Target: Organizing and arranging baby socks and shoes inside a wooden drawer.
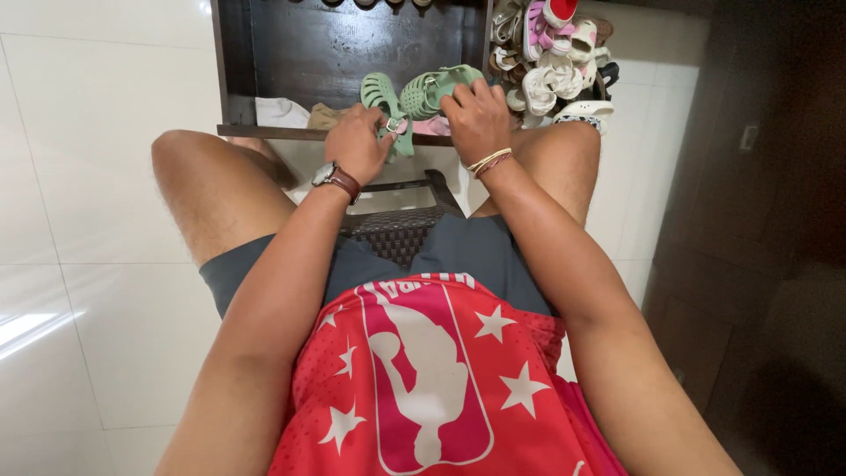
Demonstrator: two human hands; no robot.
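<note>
The left hand (pixel 357 141) has its grip closed on the buckled strap of one green sandal (pixel 385 106), which lies at the front edge of the dark shelf (pixel 264 130). The right hand (pixel 476 115) rests on the second green sandal (pixel 436 86) just beside it; its fingertips are hidden, so I cannot tell if that grip is closed. Folded cloths (pixel 282 112) lie left of the sandals, partly covered by the hands. A heap of small shoes (pixel 555 62) sits to the right, cut off at the top.
</note>
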